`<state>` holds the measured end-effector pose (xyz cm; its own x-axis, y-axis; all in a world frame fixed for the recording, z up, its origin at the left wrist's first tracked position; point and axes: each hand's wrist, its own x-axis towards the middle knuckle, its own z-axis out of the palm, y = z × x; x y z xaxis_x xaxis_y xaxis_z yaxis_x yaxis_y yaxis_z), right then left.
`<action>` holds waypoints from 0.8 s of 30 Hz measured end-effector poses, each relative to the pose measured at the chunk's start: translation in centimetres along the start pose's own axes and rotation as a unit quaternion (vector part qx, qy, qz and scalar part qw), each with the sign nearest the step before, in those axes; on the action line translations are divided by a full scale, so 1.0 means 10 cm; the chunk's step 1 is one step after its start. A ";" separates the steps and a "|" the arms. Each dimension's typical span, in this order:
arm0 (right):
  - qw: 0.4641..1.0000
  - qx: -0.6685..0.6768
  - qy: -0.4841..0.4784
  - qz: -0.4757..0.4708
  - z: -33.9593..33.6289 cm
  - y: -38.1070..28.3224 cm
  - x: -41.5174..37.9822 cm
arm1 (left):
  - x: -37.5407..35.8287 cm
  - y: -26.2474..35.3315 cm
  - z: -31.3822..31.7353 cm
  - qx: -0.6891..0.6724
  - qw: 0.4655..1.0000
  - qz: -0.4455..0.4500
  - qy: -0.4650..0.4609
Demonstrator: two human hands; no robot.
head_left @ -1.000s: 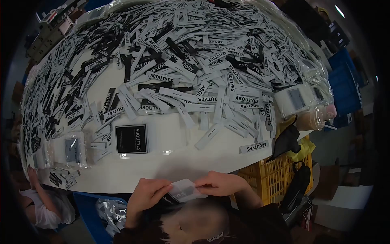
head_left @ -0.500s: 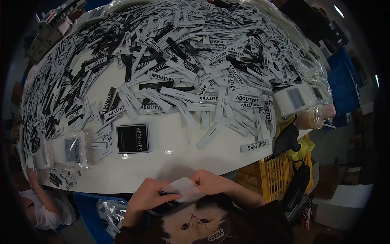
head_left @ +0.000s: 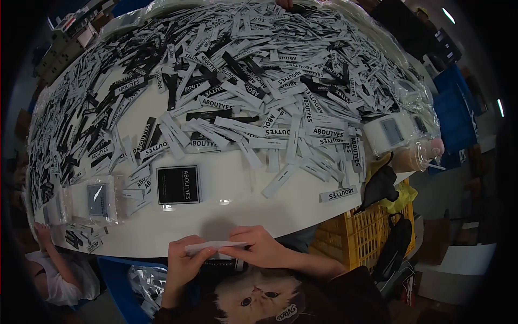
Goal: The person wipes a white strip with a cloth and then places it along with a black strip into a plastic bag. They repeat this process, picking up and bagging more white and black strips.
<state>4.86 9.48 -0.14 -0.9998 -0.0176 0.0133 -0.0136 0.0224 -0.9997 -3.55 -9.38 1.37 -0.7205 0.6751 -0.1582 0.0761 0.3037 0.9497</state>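
Note:
My left hand (head_left: pixel 184 260) pinches the left end of a white and black packet (head_left: pixel 208 247) with its fingers closed. At the right end, my right hand (head_left: pixel 260 248) also grips it, thumb pressed toward the middle. The packet's white upper part is seen nearly edge-on between both hands. Its black lower part carries white lettering and is partly hidden by my fingers. Beyond my hands a flat clear bag with a black ABOUTYES card (head_left: pixel 178 184) lies on the white table (head_left: pixel 156 232). Past it spreads a large heap of black and white printed strips (head_left: pixel 232 102).
Clear-wrapped packs stand at the left (head_left: pixel 98 200) and right (head_left: pixel 391 132). A drink cup (head_left: pixel 413 156) is near the right edge, above a yellow crate (head_left: pixel 353 237). A blue bin (head_left: pixel 121 286) is below left. Another person's arm (head_left: pixel 56 259) rests at the left edge.
The packet has tilted from face-up to nearly edge-on. Both hands have moved slightly left and closer together on it. A hand has appeared at the table's far edge.

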 end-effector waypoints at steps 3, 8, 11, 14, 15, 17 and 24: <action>0.993 -0.066 0.097 -0.023 -0.20 0.01 0.15 | -0.45 -0.39 -0.31 0.005 0.991 -0.052 0.123; 0.828 -0.343 0.442 0.033 -1.18 0.36 0.34 | -1.51 -0.73 -0.57 -0.228 0.848 -0.239 0.414; 0.728 -0.529 0.435 0.041 -1.21 0.48 0.43 | -1.97 -0.82 -0.49 -0.221 0.789 -0.237 0.523; 0.780 -0.460 0.416 0.086 -1.19 0.48 0.44 | -2.00 -1.08 -0.55 -0.171 0.810 -0.196 0.525; 0.777 -0.459 0.422 0.092 -1.21 0.48 0.43 | -1.93 -1.14 -0.55 -0.168 0.815 -0.197 0.518; 0.760 -0.491 0.426 -0.004 -1.27 0.46 0.37 | -1.69 -1.25 -0.41 -0.136 0.837 -0.165 0.504; 0.950 -0.239 0.202 -0.019 -1.10 -0.17 -0.35 | 0.15 0.04 0.56 0.260 0.865 0.364 0.230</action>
<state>8.15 20.51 1.75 -0.9221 0.3549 0.1539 0.0397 0.4826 -0.8750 -0.77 -4.48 0.03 -0.5404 0.5127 0.6672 0.8376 0.2523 0.4845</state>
